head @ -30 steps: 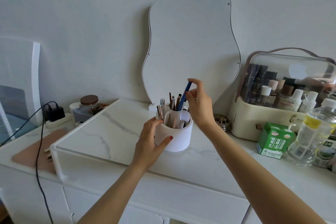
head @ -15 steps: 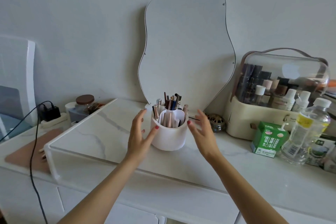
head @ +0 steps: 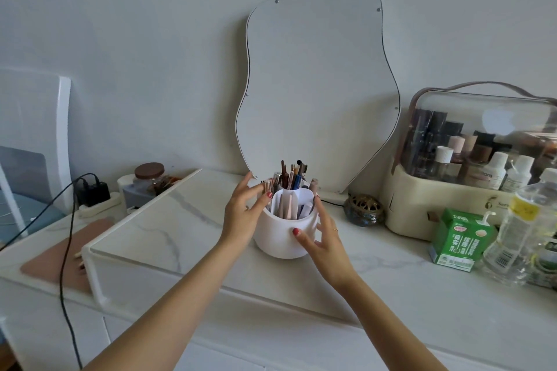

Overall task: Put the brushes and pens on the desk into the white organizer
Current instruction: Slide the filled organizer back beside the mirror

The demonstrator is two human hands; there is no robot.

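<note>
On the marble desk top (head: 180,235), just before the wavy mirror (head: 316,84), the white organizer (head: 280,242) stands upright, with the brushes and pens (head: 291,179) inside its compartments. My right hand (head: 325,242) grasps its right side, the thumb pressed on the front wall. My left hand (head: 242,215) seems to pinch the left rim, but my fingers partly hide the contact.

Wavy mirror (head: 319,84) against pale wall (head: 120,54), marble-topped desk (head: 391,295)
</note>
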